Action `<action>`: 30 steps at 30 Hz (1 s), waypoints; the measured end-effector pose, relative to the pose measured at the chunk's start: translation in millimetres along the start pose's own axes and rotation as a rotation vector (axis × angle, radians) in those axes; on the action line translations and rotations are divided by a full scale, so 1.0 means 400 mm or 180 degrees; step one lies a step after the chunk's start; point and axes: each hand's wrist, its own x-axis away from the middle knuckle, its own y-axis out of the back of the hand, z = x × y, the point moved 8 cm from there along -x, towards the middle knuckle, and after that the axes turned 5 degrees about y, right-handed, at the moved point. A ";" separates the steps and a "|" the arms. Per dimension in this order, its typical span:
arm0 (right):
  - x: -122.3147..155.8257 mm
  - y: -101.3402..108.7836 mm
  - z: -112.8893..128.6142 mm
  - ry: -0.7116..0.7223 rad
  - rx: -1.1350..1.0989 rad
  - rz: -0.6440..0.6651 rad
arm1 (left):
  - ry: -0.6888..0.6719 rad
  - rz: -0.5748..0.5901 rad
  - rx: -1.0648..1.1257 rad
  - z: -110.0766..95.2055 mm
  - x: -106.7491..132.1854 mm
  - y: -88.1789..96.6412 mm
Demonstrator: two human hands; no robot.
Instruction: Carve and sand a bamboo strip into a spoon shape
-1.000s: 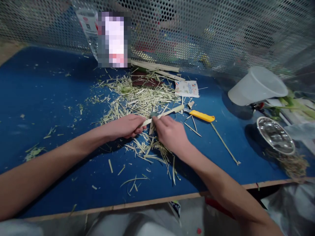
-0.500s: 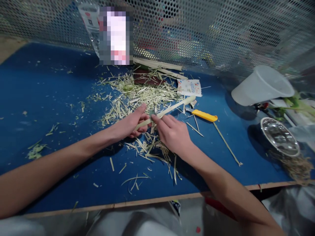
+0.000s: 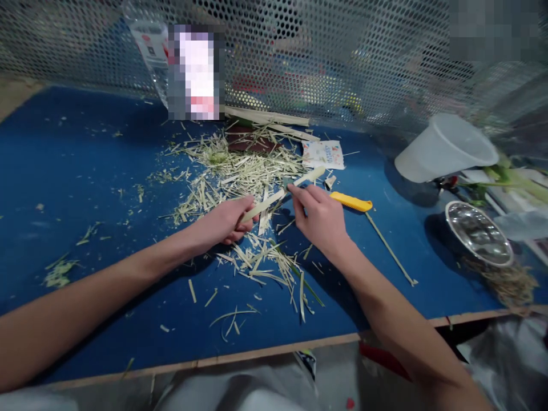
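With our 2 hands we are working a pale strip above the blue tabletop, angled over the heap of shavings. Our left hand is closing round its near end, the thumb now lying down where 0.5 s ago it was standing up. Our right hand is now sitting farther along, near the far end, and a length of strip is showing between our hands. Its fingertips are pinching a small grey-green piece against the strip; we are not seeing enough to tell whether it is a blade. A green sliver is now showing below. We are judging this a scraping stroke nearing its outer end, with the yellow-handled knife lying unused nearby.
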 end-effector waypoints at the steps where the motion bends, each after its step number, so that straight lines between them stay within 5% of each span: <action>1: -0.001 0.017 -0.019 -0.0144 -0.0150 -0.0203 | -0.0039 -0.0042 0.0052 -0.003 0.001 0.001; 5: 0.003 0.035 -0.019 -0.0452 -0.1131 -0.0466 | -0.0682 -0.0339 0.0521 -0.035 0.004 0.022; 16: 0.018 -0.068 0.053 -0.0842 -0.3413 0.0573 | -0.1149 -0.0998 0.1119 -0.042 0.007 0.081; 21: 0.026 -0.090 0.075 -0.1070 -0.3748 0.0917 | -0.1309 -0.1181 0.1016 -0.048 0.016 0.086; 24: 0.018 -0.063 0.043 -0.1025 -0.3470 0.0793 | -0.0990 -0.0839 0.0555 -0.049 0.006 0.070; 27: 0.007 -0.030 -0.019 -0.0930 -0.3262 0.0616 | -0.0525 -0.0316 -0.0897 -0.054 0.013 0.036; 30: 0.004 -0.027 -0.080 -0.0988 -0.3224 0.0605 | -0.1013 -0.0415 -0.1844 -0.110 0.060 0.027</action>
